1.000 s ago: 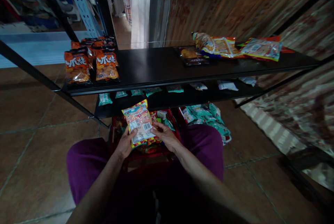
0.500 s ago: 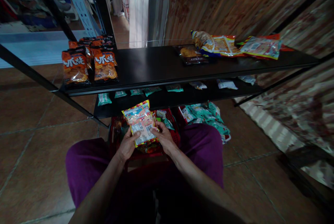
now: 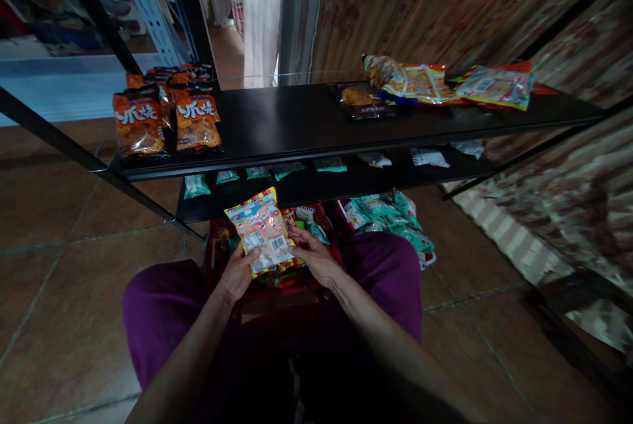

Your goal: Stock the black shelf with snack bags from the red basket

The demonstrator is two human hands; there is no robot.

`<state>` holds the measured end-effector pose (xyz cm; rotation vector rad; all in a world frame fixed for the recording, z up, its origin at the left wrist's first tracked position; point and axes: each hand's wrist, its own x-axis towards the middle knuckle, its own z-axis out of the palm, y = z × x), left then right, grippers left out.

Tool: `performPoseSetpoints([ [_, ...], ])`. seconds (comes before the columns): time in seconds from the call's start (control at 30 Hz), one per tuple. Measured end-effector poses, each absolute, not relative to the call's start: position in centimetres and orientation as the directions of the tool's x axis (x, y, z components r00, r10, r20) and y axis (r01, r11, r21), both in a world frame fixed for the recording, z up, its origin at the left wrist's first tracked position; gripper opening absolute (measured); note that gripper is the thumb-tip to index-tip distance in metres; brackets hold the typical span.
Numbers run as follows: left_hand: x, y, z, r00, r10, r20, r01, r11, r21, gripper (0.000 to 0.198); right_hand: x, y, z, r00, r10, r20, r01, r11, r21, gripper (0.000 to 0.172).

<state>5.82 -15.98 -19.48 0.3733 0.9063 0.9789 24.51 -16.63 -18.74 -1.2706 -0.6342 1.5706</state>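
Observation:
A snack bag with yellow edges, a blue and pink back and a printed barcode is held tilted in front of me. My left hand grips its lower left corner, thumb on the front and fingers hidden behind. At the right edge, my right hand pinches the bag lightly with thumb and fingers near the barcode. Just below the bag stands a red basket between my knees, holding several colourful packets, partly covered by the bag and hands.
A black shelf spans the front, with orange snack bags at left and larger snack packs at right. Green packets line the lower shelf. Another basket heaped with green packets stands by my right knee.
The snack bag has moved slightly left, carried by my left hand. My right thumb has slid back toward the bag's right edge, uncovering more of the barcode.

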Motion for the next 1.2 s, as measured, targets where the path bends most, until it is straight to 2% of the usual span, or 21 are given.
performPoseSetpoints([
  [0.2, 6.0, -15.8, -19.1, 0.227, 0.845, -0.484, -0.561, 0.52, 0.644, 0.052, 24.1, -16.8, -18.9, 0.068, 0.916, -0.396, -0.453, -0.325, -0.83, 0.041],
  [0.3, 6.2, -15.6, -18.8, 0.206, 0.84, -0.501, -0.553, 0.523, 0.649, 0.053, 24.0, -16.8, -19.5, 0.103, 0.918, -0.384, -0.439, -0.305, -0.845, 0.038],
  [0.37, 6.4, -15.5, -18.8, 0.175, 0.84, -0.514, -0.539, 0.519, 0.663, 0.055, 24.0, -16.8, -20.1, 0.164, 0.92, -0.355, -0.327, -0.289, -0.9, 0.038],
  [0.47, 6.7, -15.5, -19.0, 0.106, 0.841, -0.53, -0.526, 0.5, 0.688, 0.058, 24.3, -17.1, -20.4, 0.25, 0.957, -0.144, 0.084, -0.17, -0.982, 0.041],
  [0.5, 6.9, -15.5, -19.1, 0.087, 0.842, -0.533, -0.527, 0.493, 0.693, 0.059, 24.3, -17.3, -20.4, 0.24, 0.97, -0.028, 0.248, -0.089, -0.965, 0.043],
  [0.57, 7.3, -15.7, -19.2, 0.057, 0.844, -0.534, -0.53, 0.478, 0.7, 0.058, 24.3, -17.8, -19.9, 0.135, 0.973, 0.19, 0.51, 0.096, -0.855, 0.045],
  [0.63, 7.7, -15.8, -19.1, 0.048, 0.851, -0.522, -0.538, 0.462, 0.705, 0.057, 24.0, -18.3, -19.4, -0.025, 0.953, 0.302, 0.642, 0.247, -0.726, 0.046],
  [0.77, 8.6, -15.8, -18.4, 0.044, 0.857, -0.513, -0.562, 0.446, 0.697, 0.053, 23.4, -19.0, -19.1, -0.214, 0.926, 0.312, 0.718, 0.365, -0.592, 0.049],
  [0.97, 8.4, -15.2, -18.1, 0.073, 0.795, -0.603, -0.596, 0.519, 0.613, 0.046, 23.8, -19.4, -19.7, -0.299, 0.913, 0.278, 0.757, 0.405, -0.513, 0.061],
  [1.2, 8.7, -15.1, -18.1, 0.178, 0.748, -0.639, -0.552, 0.614, 0.564, 0.04, 23.7, -19.6, -20.3, -0.278, 0.906, 0.319, 0.801, 0.402, -0.444, 0.057],
])
